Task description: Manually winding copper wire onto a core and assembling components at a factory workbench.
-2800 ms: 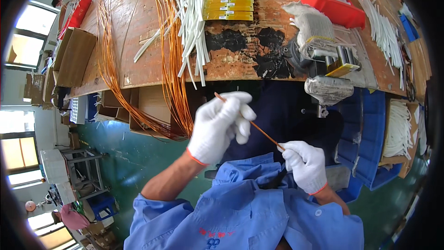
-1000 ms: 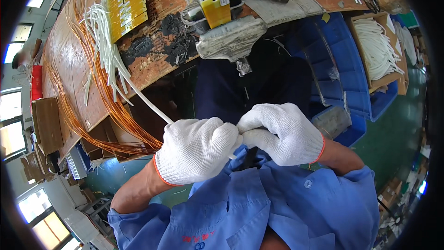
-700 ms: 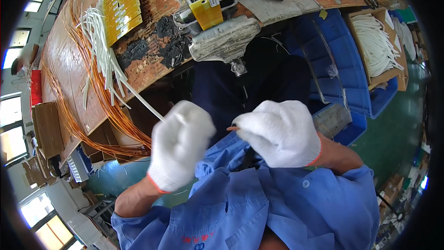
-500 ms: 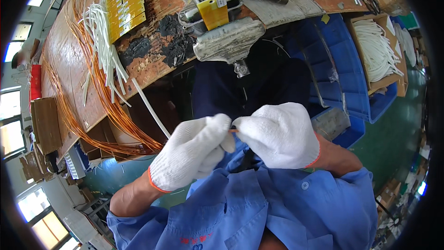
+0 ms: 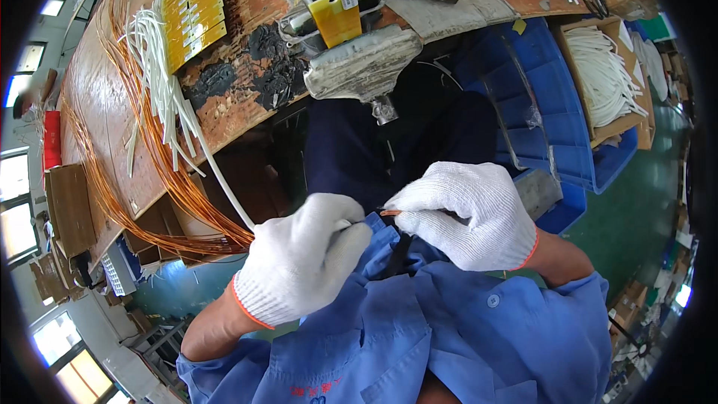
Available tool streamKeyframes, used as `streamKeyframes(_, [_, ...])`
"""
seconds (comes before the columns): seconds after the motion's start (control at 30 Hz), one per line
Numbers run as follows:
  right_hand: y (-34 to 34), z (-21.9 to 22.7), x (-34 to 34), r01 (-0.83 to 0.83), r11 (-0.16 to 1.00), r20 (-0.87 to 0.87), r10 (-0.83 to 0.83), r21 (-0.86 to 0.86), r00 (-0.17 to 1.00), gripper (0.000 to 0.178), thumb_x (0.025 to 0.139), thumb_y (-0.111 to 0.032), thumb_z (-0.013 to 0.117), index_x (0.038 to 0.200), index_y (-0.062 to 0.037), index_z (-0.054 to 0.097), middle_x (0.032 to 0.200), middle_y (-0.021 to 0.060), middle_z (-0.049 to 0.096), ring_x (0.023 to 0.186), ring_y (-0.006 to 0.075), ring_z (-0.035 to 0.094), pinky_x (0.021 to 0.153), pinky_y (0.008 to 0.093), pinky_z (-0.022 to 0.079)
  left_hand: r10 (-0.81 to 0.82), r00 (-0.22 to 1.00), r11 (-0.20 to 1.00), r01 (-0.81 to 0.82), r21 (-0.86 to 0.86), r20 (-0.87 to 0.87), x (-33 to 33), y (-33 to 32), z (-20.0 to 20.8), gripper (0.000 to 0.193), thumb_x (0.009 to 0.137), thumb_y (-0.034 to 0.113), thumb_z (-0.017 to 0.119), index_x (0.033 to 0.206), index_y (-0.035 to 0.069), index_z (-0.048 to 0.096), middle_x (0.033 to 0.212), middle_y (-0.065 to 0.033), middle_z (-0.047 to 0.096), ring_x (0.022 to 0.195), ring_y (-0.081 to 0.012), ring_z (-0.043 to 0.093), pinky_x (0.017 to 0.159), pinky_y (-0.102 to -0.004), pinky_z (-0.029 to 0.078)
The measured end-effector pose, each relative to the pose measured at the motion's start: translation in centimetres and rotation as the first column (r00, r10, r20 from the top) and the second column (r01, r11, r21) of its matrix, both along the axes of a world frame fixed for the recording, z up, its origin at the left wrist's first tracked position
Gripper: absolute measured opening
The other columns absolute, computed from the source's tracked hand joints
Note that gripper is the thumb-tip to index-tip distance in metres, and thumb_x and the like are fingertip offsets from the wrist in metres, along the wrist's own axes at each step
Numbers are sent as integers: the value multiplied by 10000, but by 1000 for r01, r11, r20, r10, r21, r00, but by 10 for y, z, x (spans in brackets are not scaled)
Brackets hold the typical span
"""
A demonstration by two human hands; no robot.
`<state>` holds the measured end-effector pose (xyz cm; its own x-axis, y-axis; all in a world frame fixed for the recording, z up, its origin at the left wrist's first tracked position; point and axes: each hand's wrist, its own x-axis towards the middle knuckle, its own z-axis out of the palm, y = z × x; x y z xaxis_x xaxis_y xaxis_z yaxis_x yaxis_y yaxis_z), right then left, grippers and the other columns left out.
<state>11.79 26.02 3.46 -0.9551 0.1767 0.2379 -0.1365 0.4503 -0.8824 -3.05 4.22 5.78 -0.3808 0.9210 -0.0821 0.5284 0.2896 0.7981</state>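
My left hand (image 5: pixel 303 258), in a white knitted glove, is closed around a thin white tube (image 5: pixel 221 176). That tube runs down from the bench edge into the glove, and a pale tip shows between thumb and forefinger. A bundle of copper wires (image 5: pixel 191 213) reaches the back of the same hand; whether the fingers also hold it is hidden. My right hand (image 5: pixel 467 213), gloved alike, pinches a short copper wire end (image 5: pixel 390 212) between thumb and fingertips. A small gap separates the two hands, above my lap.
On the bench (image 5: pixel 235 116) lie white tubes (image 5: pixel 153 60), a yellow sheet (image 5: pixel 196 19) and a metal fixture with a yellow block (image 5: pixel 335 19). Blue crates (image 5: pixel 535 105) and a carton of white tubes (image 5: pixel 606 78) stand at the right.
My hands have come apart: the left has shifted slightly down, and the right slightly to the right. More of the copper end shows at my right fingertips. The view has shifted slightly.
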Motion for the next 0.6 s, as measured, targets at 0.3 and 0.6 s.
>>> streamKeyframes(0.3, [-10,0,-2,-58,998,-45,59,24,997,138,939,-108,840,1064,-88,785,854,108,722,708,322,730,611,414,581,-205,973,978,200,-50,-110,-6,0,0,443,964,21,737,1388,-80,662,976,-241,800,828,-366,835,716,-394,658])
streamKeyframes(0.6, [-12,2,-1,-70,996,-42,73,54,996,142,939,-119,843,1066,-97,785,849,102,716,711,311,735,608,405,585,-217,951,975,222,-5,-221,-7,0,-14,596,991,261,835,1504,34,634,857,-98,747,623,-267,759,527,-362,584])
